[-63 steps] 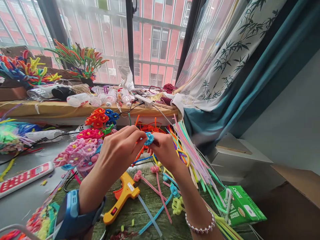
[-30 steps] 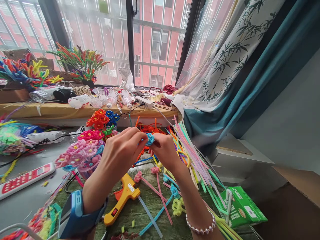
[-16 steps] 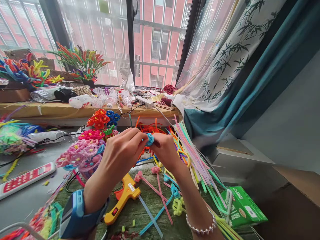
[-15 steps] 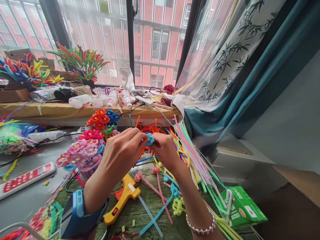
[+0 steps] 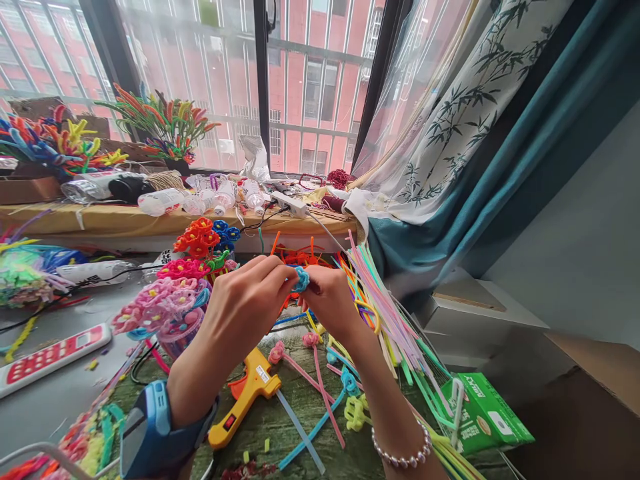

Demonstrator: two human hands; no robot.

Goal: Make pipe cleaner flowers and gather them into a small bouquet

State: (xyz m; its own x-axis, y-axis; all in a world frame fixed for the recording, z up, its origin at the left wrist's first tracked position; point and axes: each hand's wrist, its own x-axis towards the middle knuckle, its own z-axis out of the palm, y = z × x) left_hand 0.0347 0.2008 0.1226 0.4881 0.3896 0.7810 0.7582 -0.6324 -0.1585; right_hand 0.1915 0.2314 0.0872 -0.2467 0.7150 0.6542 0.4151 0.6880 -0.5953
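Between the fingertips of both hands is a small light-blue pipe-cleaner flower [image 5: 301, 279]. My left hand [image 5: 250, 293] pinches it from the left, and my right hand [image 5: 330, 300] grips it from the other side. Below them lies a yellow glue gun [image 5: 246, 399] with a clear glue stick in its rear. Pink rosebuds [image 5: 311, 340] on pink stems, a blue flower [image 5: 349, 381] on a blue stem and a yellow-green flower [image 5: 357, 413] rest to the right of the gun.
Pipe-cleaner bouquets [image 5: 170, 300] stand left of my hands. A long bundle of pipe cleaners [image 5: 395, 320] and a green box [image 5: 493, 413] lie to the right. A red-and-white board [image 5: 55, 360] is at the left. Bottles [image 5: 163, 202] and a power strip [image 5: 290, 204] line the sill.
Both hands stay almost in place. The blue flower between the fingertips has turned or shifted very slightly.
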